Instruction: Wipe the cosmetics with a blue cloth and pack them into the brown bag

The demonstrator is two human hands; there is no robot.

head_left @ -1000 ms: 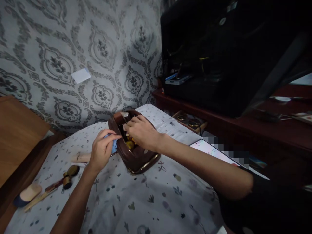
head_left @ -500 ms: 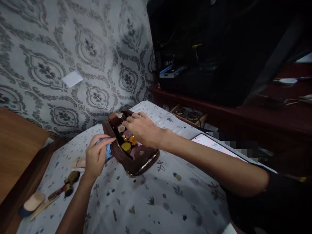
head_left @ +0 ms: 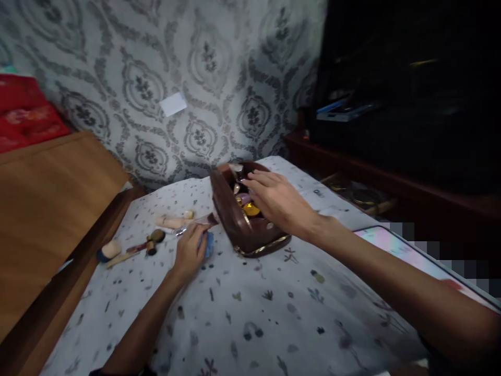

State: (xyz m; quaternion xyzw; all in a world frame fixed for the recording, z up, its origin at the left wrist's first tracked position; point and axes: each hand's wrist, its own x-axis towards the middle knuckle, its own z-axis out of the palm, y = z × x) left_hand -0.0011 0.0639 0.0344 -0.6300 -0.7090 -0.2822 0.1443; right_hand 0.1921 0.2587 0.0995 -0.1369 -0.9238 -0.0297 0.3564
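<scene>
A brown zippered pouch [head_left: 250, 237] stands unzipped on the patterned cloth, with small cosmetics inside, among them a yellow round item [head_left: 251, 209]. Over its opening lies my right hand [head_left: 276, 201], fingers stretched out and reaching to the contents; nothing shows in its grip. My left hand [head_left: 190, 250] rests on the cloth left of the pouch, apart from it, closed around a crumpled light-blue piece [head_left: 209, 245], perhaps fabric. Just beyond those fingers lies a brush-like item [head_left: 211, 219] with a brown end. A beige tube [head_left: 170, 221] is farther left.
Makeup brushes [head_left: 129, 253] and a round dark-gold piece [head_left: 157, 236] lie at the left. A phone or tablet [head_left: 395, 250] with a lit screen sits at right. A wooden board [head_left: 58, 209] borders the left side; a dark television [head_left: 410, 104] stands behind right.
The view has swung left. My left hand has come away from the pouch's side and down to the cloth with the blue piece. My right hand's fingers have straightened over the opening.
</scene>
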